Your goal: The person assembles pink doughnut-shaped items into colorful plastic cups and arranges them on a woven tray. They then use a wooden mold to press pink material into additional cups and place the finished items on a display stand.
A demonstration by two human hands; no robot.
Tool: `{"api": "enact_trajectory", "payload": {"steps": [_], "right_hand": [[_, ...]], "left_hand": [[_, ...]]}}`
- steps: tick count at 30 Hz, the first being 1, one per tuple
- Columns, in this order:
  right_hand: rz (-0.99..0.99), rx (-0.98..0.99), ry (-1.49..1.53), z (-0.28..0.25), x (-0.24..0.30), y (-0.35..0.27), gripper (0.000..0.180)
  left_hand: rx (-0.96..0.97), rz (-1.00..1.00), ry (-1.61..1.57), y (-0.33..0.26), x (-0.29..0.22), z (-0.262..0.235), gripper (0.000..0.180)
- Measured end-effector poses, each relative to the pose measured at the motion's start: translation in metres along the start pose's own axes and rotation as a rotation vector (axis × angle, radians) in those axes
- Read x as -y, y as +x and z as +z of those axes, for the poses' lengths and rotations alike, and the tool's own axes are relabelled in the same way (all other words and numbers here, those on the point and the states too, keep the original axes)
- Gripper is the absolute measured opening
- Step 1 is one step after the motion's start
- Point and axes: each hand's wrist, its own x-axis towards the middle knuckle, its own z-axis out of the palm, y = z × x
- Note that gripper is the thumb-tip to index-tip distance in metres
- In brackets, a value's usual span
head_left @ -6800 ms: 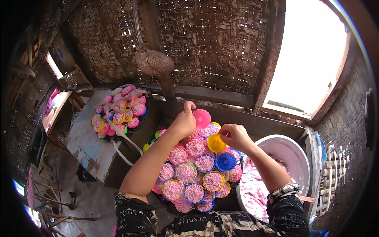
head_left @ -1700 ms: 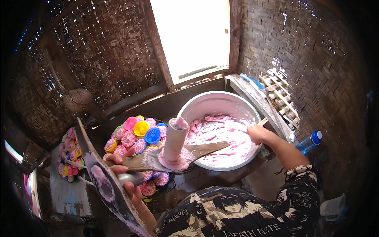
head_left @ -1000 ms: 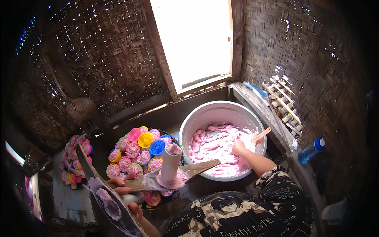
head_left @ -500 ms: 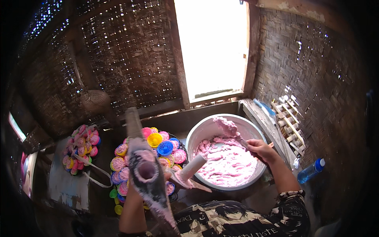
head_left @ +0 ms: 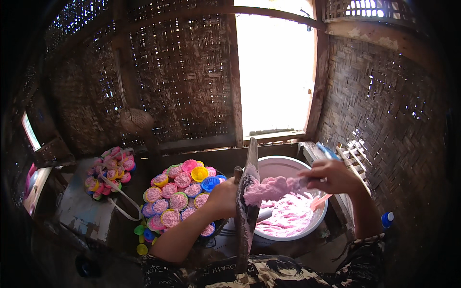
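Observation:
My left hand (head_left: 224,199) is closed around a long wooden press board (head_left: 252,156), held upright and nearly edge-on over the basin's left side. A grey cylinder (head_left: 264,214), apparently the press's plunger, shows beside the board below the dough. My right hand (head_left: 331,176) grips a spoon-like tool whose head is hidden in a lump of pink dough (head_left: 271,189). That lump touches the board's right face, where its cup opening was seen earlier. Beneath lies a large metal basin (head_left: 324,218), its inside spread with more pink dough (head_left: 288,218).
Left of the basin, many colourful small cups (head_left: 182,180) hold pink strands. Farther left, a bundle of similar cups (head_left: 113,173) rests on a worn board (head_left: 91,216) with a white strap (head_left: 126,209). An orange spatula (head_left: 321,201) leans in the basin. A blue bottle (head_left: 387,219) stands right.
The board has turned edge-on and moved right, over the basin's left side. My right hand has raised the dough-laden tool out of the basin and brought its dough against the board.

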Motion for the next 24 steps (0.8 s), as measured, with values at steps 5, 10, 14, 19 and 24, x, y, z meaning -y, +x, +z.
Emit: {"api": "enact_trajectory", "payload": {"steps": [5,10,14,19,24], "right_hand": [[-0.310,-0.220,-0.557,-0.009,0.036,0.033,0.020],[-0.582,-0.412,-1.069,0.035,0.078,0.036,0.018],[-0.359,-0.322,-0.803,0.004,0.071,0.020,0.017],[-0.117,-0.347,-0.577,-0.029,0.045,0.001,0.024],[-0.085,0.001,-0.555,-0.029,0.042,0.010,0.030]], "left_hand": [[0.017,-0.096,0.110,0.005,-0.013,0.005,0.044],[-0.084,-0.130,0.089,0.008,0.007,0.022,0.037],[-0.166,-0.053,0.045,0.009,0.045,0.030,0.036],[-0.202,-0.042,0.060,0.007,0.054,0.031,0.036],[-0.119,-0.146,0.138,0.007,0.020,0.029,0.039]]}}
